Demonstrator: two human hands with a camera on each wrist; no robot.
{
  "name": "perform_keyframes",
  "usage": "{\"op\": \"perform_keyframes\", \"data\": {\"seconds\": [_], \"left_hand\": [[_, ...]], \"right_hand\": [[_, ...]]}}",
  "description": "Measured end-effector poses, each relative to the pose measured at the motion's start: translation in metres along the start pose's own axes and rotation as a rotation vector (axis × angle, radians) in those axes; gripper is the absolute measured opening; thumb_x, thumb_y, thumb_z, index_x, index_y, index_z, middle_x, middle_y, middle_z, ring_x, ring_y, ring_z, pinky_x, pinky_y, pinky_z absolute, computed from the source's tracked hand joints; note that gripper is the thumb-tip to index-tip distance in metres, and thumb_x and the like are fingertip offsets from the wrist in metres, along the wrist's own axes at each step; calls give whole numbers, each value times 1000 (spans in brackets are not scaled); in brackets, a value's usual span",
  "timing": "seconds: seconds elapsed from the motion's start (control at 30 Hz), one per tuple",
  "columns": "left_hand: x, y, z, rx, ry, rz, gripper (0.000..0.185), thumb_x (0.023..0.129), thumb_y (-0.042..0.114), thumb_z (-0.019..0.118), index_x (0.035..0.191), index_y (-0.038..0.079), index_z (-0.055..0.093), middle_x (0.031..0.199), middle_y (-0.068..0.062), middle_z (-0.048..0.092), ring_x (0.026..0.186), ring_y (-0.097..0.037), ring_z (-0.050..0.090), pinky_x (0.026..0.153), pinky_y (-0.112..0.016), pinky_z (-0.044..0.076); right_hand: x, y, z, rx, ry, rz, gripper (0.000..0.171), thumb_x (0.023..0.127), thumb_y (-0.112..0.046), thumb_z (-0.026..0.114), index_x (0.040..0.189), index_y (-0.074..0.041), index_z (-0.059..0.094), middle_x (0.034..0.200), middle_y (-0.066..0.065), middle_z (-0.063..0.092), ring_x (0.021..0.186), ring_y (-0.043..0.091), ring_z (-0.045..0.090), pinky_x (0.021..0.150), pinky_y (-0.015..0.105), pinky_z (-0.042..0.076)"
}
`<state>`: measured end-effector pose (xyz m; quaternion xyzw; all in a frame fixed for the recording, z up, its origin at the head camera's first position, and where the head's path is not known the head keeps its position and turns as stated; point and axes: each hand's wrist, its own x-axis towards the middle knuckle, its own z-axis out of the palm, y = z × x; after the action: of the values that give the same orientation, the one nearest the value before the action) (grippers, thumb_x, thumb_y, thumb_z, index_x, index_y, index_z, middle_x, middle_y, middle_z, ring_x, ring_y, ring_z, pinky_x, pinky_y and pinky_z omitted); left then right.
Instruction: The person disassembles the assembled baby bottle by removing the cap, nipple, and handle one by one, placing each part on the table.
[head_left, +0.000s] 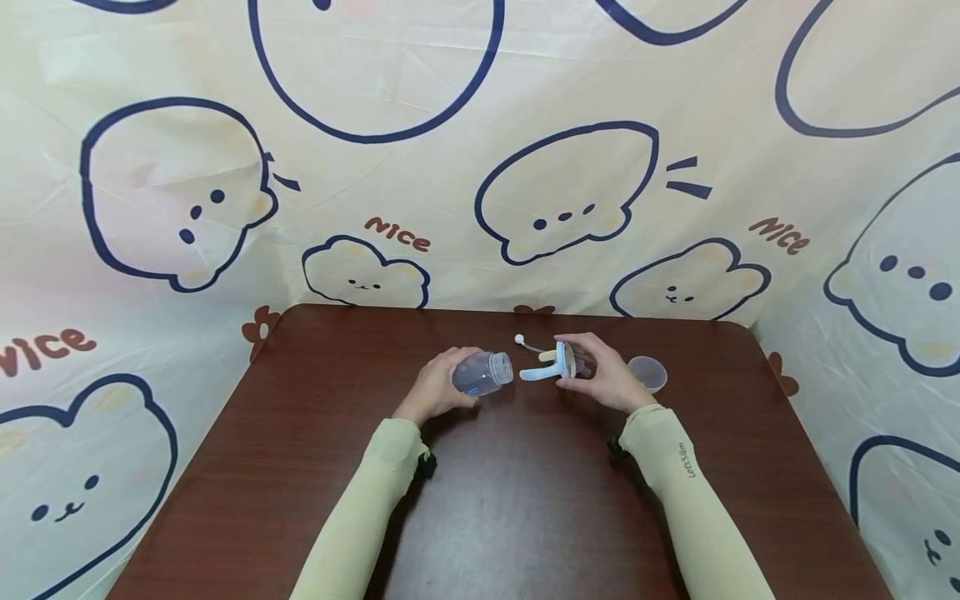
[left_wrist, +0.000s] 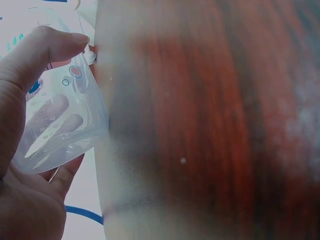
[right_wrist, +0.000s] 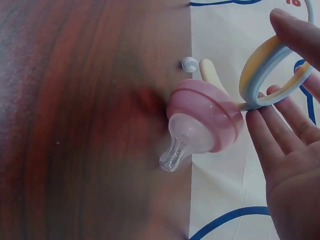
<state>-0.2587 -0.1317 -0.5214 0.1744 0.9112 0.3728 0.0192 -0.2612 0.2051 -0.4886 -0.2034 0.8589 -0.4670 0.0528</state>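
My left hand (head_left: 437,386) grips a clear plastic baby bottle (head_left: 483,372) that lies tilted on its side just above the brown table (head_left: 517,492), threaded mouth pointing right. In the left wrist view the thumb (left_wrist: 37,52) and fingers wrap the bottle (left_wrist: 57,125). My right hand (head_left: 609,377) holds the bottle's top (head_left: 558,363), facing the bottle's mouth a short gap away. In the right wrist view this top is a pink collar (right_wrist: 207,112) with a clear nipple (right_wrist: 179,146) and a blue-and-yellow handle ring (right_wrist: 270,75), pinched between thumb and fingers (right_wrist: 280,135).
A clear round cap (head_left: 648,372) sits on the table just right of my right hand. A thin straw with a small white ball end (head_left: 520,339) lies behind the two hands. A cartoon-printed cloth (head_left: 480,167) surrounds the table on three sides.
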Motion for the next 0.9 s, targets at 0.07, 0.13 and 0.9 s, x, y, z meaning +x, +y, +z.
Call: {"op": "perform_keyframes", "data": {"seconds": [0.07, 0.13, 0.9], "left_hand": [[0, 0, 0, 3, 1, 2, 85, 63, 13, 98, 138, 30, 61, 128, -2, 65, 116, -27, 58, 98, -54, 49], [0, 0, 0, 9, 5, 5, 86, 63, 13, 98, 138, 30, 61, 128, -2, 66, 116, -27, 59, 98, -54, 49], [0, 1, 0, 12, -3, 1, 84, 64, 14, 98, 138, 31, 61, 129, -2, 65, 116, -29, 58, 99, -55, 49]], "right_hand": [[0, 1, 2, -12, -9, -2, 75, 82, -11, 89, 147, -23, 54, 136, 5, 56, 132, 32, 58, 112, 53, 46], [1, 1, 5, -29, -19, -5, 74, 81, -11, 89, 146, -23, 56, 135, 4, 56, 131, 30, 59, 111, 51, 47], [-7, 4, 23, -221, -63, -188, 73, 70, -11, 97, 135, -19, 65, 123, -1, 63, 114, 22, 55, 100, 53, 51]]}}
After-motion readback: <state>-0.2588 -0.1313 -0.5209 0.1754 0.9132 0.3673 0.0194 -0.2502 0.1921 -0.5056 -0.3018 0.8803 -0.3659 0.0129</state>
